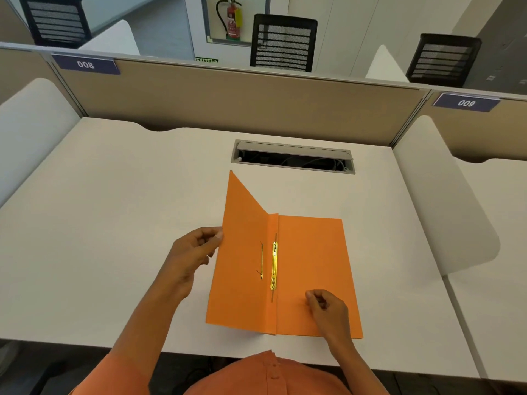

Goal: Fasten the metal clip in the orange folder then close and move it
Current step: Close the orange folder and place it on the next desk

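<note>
An orange folder [310, 252] lies open on the white desk [114, 223], its right half flat. Its left cover [242, 246] stands raised at an angle. My left hand [196, 249] pinches the outer edge of that cover about halfway up. A gold metal clip [274, 265] lies flat along the spine, and its thin prongs show on the inside of the raised cover. My right hand [325, 307] rests on the flat right half near the lower edge, fingers curled loosely, holding nothing I can see.
A cable slot with an open grey lid [293, 156] sits just behind the folder. A beige partition [228, 95] runs along the back, with white side dividers left [34, 121] and right [442, 195]. The desk's front edge is close to my body.
</note>
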A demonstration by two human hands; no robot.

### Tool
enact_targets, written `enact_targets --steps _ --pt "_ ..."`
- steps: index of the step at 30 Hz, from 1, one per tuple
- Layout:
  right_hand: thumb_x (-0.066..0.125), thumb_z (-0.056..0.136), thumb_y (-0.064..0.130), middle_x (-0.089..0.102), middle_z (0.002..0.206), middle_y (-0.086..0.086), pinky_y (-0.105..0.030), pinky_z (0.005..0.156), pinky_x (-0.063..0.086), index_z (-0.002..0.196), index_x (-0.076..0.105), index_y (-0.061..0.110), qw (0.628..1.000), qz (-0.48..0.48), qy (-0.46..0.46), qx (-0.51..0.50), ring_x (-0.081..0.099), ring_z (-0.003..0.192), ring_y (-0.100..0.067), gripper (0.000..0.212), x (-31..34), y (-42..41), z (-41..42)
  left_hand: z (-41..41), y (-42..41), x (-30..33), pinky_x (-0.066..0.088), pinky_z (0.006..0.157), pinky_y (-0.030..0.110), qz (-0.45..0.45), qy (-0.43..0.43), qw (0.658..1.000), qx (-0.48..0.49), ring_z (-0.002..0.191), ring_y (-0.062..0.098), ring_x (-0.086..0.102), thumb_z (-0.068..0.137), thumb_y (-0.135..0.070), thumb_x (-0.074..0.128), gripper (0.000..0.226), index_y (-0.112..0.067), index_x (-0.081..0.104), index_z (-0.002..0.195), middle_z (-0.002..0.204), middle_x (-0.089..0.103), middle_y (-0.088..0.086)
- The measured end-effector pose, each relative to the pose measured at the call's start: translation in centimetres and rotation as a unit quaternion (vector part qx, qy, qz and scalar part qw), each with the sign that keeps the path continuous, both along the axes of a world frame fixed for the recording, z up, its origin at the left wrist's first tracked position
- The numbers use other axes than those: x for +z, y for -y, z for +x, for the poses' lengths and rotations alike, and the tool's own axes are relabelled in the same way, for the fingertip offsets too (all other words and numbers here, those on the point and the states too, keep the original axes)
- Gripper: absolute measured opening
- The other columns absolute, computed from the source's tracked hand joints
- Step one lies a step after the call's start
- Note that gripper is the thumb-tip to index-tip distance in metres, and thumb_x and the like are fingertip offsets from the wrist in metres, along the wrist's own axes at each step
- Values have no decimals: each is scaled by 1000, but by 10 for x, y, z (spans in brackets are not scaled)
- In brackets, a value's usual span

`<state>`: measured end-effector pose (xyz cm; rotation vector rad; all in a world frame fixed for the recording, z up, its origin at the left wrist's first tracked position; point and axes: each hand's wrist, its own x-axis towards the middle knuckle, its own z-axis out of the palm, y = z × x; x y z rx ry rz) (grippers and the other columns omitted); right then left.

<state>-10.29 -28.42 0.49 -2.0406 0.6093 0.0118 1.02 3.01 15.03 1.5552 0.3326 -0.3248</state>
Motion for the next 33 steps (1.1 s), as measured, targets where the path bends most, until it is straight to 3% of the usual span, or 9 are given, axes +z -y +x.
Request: enact_targets --steps 3,6,9,12,17,23,27,30,33 --pt "72 98 30 75 75 14 -12 64 47 83 70 46 1000 16 -12 -24 70 77 -1 22 1 14 -4 0 29 13 49 77 38 1 17 999 -35 82 17 61 88 -34 80 37 -27 72 123 88 77 -3" --pt "70 99 32 76 80 23 -24 70 54 86 75 39 998 41 -25 -39 71 76 3 15 -1 27 -7 -1 57 21 50 78 36 12 27 997 -71 84 16 63 81 -45 79 52 -30 66 129 89 78 -5" --pt "69 99 38 78 81 20 -31 77 61 90 77 36 996 67 -28 -59 73 75 0 12 -1 36 -10 0 82 23 51 78 33 29 32 994 -99 87 14 67 75 -56 78 64 -33 61 132 89 78 -9" --pt "68 99 41 80 82 15 -30 77 62 94 78 33 992 97 -18 -82 75 75 -5 14 0 44 -11 4 108 21 50 82 29 48 31 990 -126 87 4 70 84 -50 78 57 -37 55 135 90 78 -12" --pt "70 99 38 82 84 6 -26 75 59 96 81 26 981 155 -19 -118 78 77 -11 17 4 57 -10 8 151 15 48 100 38 64 34 986 -147 109 12 67 86 -46 79 64 -33 49 142 96 77 -4" --pt "72 98 36 83 87 -1 -34 81 65 99 82 19 972 199 -13 -127 80 81 -19 20 3 71 -9 2 202 3 39 71 17 103 30 977 -185 93 -4 62 86 -54 75 71 -34 40 145 92 73 -7" --pt "71 98 36 83 89 -3 -35 79 67 100 82 17 962 231 -19 -147 81 83 -23 22 4 78 -7 -1 223 -8 40 67 17 146 45 969 -194 79 -7 67 84 -58 73 77 -32 35 146 83 70 -4" --pt "69 99 37 84 88 -2 -24 68 65 100 82 16 954 254 -31 -155 81 81 -20 24 12 82 -5 -2 235 -14 45 66 21 180 62 960 -205 76 0 69 83 -60 71 78 -31 34 145 76 69 -4" --pt "65 100 43 84 90 -4 -23 64 63 100 81 15 948 274 -56 -150 82 80 -21 32 17 86 -4 -2 247 -21 55 75 31 203 68 951 -223 80 9 71 87 -56 67 73 -29 31 145 76 68 -4"
